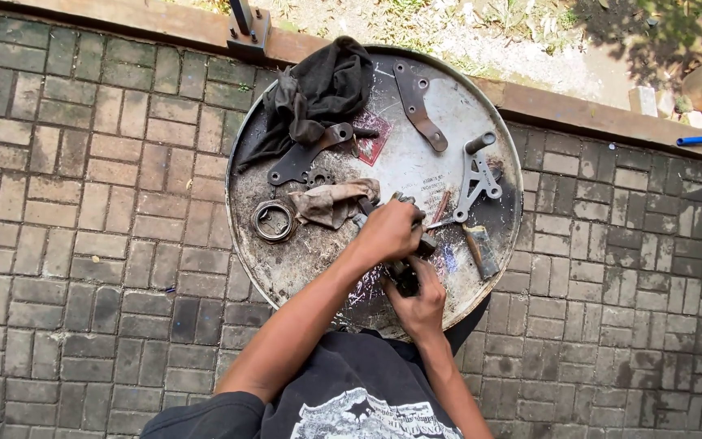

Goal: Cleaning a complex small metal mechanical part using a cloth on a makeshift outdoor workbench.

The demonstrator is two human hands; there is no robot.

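left hand (389, 232) + right hand (421, 305) | clasp dark metal part (406, 272) | drum lid (286, 268)

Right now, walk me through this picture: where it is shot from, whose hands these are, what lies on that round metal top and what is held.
One camera, worn on the person's head, looks straight down. No machine: two bare hands. The left hand and right hand together grip a small dark metal part; its kind is unclear. They work over a round, scratched metal drum top on brick paving. On it lie a black cloth, a beige rag, flat grey metal brackets and steel rings.
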